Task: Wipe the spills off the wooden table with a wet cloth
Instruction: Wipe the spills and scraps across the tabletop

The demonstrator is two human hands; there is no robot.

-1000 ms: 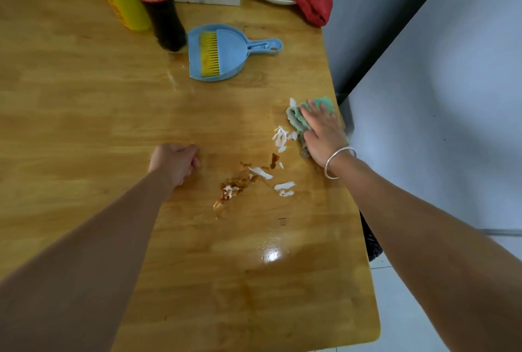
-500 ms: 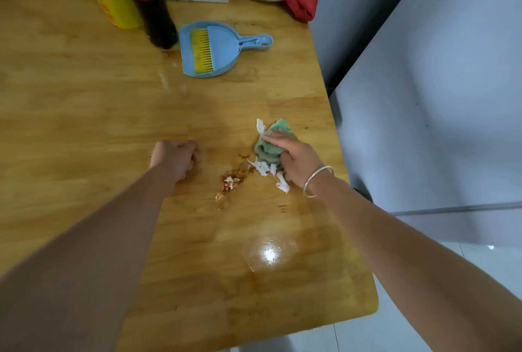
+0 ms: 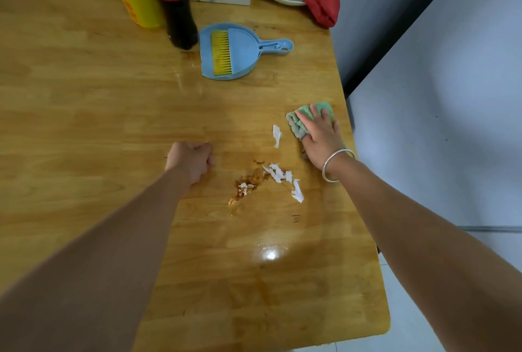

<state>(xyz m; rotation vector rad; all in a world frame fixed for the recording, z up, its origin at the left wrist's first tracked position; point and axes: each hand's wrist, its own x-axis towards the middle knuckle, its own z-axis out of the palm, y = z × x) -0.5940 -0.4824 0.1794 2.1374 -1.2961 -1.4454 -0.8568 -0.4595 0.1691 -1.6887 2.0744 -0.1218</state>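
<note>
Right hand (image 3: 322, 137) presses a green cloth (image 3: 299, 123) flat at the table's (image 3: 84, 103) right edge; brown spill (image 3: 248, 182) sits mid-frame, left fist (image 3: 192, 161) beside it.

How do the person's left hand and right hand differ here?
The left hand is a fist holding nothing; the right hand presses flat on the green cloth. The left hand sits left of the brown spill; the right hand is by the right edge of the wooden table. Only the right wrist wears a silver bangle. Both rest on the table.
</note>
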